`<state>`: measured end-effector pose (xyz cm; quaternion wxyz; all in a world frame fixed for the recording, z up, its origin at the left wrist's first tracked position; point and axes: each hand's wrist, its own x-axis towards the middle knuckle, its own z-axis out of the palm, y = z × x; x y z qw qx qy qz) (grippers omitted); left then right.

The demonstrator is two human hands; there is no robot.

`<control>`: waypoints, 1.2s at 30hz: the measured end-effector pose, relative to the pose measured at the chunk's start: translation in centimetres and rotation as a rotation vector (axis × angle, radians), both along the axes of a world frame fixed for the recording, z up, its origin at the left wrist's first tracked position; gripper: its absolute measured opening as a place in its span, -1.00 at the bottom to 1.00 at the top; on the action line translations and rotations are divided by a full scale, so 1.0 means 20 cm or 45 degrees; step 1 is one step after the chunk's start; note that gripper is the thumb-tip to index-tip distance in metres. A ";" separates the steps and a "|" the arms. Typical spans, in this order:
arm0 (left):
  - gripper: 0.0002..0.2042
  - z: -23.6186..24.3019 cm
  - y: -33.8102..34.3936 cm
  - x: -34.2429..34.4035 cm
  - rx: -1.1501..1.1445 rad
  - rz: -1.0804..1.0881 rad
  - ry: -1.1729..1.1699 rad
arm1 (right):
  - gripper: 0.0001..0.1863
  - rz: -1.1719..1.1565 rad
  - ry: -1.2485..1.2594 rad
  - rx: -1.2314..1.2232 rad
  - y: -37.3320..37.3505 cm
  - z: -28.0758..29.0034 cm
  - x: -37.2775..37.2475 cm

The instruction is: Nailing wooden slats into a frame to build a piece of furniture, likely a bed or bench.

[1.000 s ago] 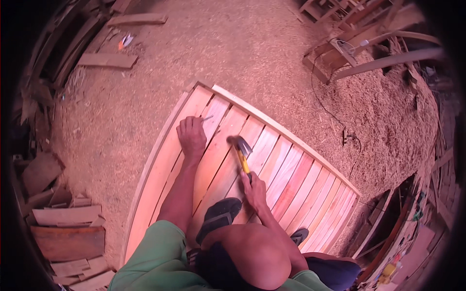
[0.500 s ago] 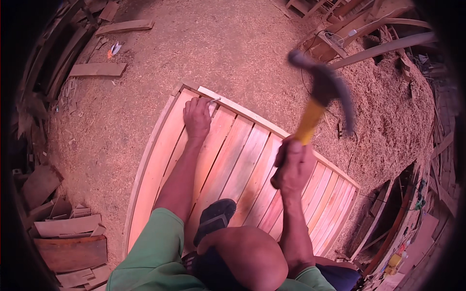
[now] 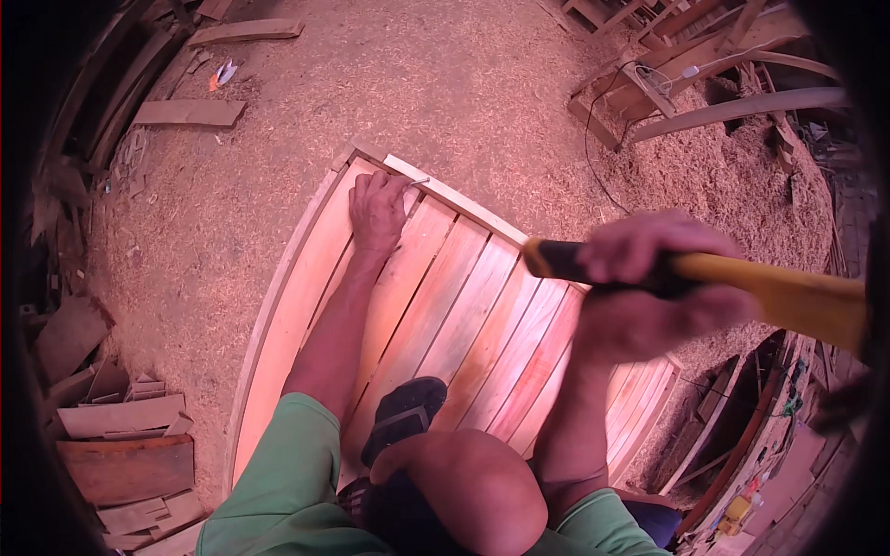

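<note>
A hammer with a yellow and black handle [image 3: 788,289] is raised at the right, its dark head blurred near the picture's rim. My right hand [image 3: 649,278] is closed round its black grip. At the far left corner of a slatted wooden panel [image 3: 468,296], my left hand [image 3: 375,211] pinches a thin metal nail [image 3: 417,182]. The nail slants against the pale wooden strip [image 3: 482,215] along the panel's far edge. One of my feet, in a dark flip-flop [image 3: 406,417], rests on the slats.
Wood shavings cover the floor [image 3: 417,83]. Loose boards [image 3: 190,113] lie at the left, with stacked offcuts [image 3: 125,468] at the near left. A wooden frame with a cable [image 3: 649,83] stands at the far right beside a heap of shavings [image 3: 742,195].
My right hand has swung the hammer up and to the right, closer to the camera. The left hand stays on the nail at the strip. The view has shifted slightly.
</note>
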<state>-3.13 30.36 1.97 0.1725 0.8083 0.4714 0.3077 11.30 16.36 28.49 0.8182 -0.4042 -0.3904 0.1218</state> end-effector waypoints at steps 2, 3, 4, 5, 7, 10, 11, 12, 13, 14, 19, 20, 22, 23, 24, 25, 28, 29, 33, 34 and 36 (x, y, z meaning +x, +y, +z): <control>-0.82 0.02 0.01 0.01 0.043 -0.031 0.003 | -0.49 0.021 0.128 -0.287 0.00 -0.30 -0.08; -0.82 0.03 0.01 0.05 0.045 -0.045 -0.023 | -0.56 0.006 0.236 -0.565 -0.08 -0.70 0.00; -0.82 0.03 0.01 0.04 0.058 -0.069 -0.018 | -0.59 -0.087 -0.464 -1.248 -0.12 -0.87 0.00; -0.81 0.02 0.03 0.03 0.082 -0.086 -0.007 | -0.59 0.026 -0.519 -1.516 -0.13 -0.97 -0.03; -0.81 -0.01 0.04 0.02 0.125 -0.109 -0.007 | -0.58 0.136 -0.569 -1.777 -0.18 -1.00 -0.09; -0.81 -0.02 0.04 -0.03 0.128 -0.146 0.003 | -0.59 0.118 -0.466 -1.785 -0.22 -0.81 -0.18; -0.80 -0.01 0.06 -0.03 0.137 -0.141 0.019 | -0.57 0.116 -0.388 -1.683 -0.19 -0.72 -0.18; -0.80 -0.01 0.07 -0.03 0.146 -0.136 0.036 | -0.56 0.117 -0.309 -1.581 -0.17 -0.66 -0.18; -0.81 0.00 0.07 -0.02 0.149 -0.139 0.024 | -0.54 0.068 -0.286 -1.421 -0.17 -0.61 -0.17; -0.81 0.00 0.07 -0.03 0.149 -0.140 0.032 | -0.54 0.034 -0.214 -1.252 -0.14 -0.53 -0.17; -0.84 0.03 0.09 0.00 0.191 -0.168 0.030 | -0.58 -0.061 0.113 -0.260 0.04 -0.26 -0.18; -0.84 0.03 0.08 0.00 0.190 -0.180 0.027 | -0.59 -0.048 0.210 -0.343 0.05 -0.36 -0.19; -0.83 0.05 0.10 0.02 0.246 -0.202 0.033 | -0.64 -0.304 -0.462 -0.839 -0.04 -0.80 -0.08; -0.85 0.05 0.12 -0.04 0.242 -0.197 0.082 | -0.62 -0.058 -0.257 -1.393 -0.06 -0.82 -0.16; -0.85 0.05 0.11 0.01 0.248 -0.215 0.055 | -0.58 0.097 -0.527 -1.888 -0.11 -0.96 -0.11; -0.86 0.05 0.10 0.02 0.261 -0.220 0.082 | -0.56 0.062 -0.384 -1.665 -0.18 -1.06 -0.11; -0.87 0.08 0.05 -0.02 0.271 -0.210 0.191 | -0.56 -0.134 -0.144 -1.759 -0.36 -1.04 -0.21; -0.86 0.09 0.00 0.01 0.290 -0.138 0.131 | -0.57 -0.166 -0.075 -1.756 -0.45 -1.01 -0.22; -0.84 0.09 -0.14 0.04 0.187 -0.032 0.017 | -0.58 -0.311 0.122 -1.750 -0.74 -0.98 -0.25; -0.85 0.09 -0.16 0.05 0.128 -0.056 -0.039 | -0.58 -0.328 0.135 -1.752 -0.78 -0.99 -0.24; -0.87 0.09 -0.15 0.13 0.118 -0.155 -0.072 | -0.58 -0.364 0.186 -1.778 -0.83 -0.99 -0.22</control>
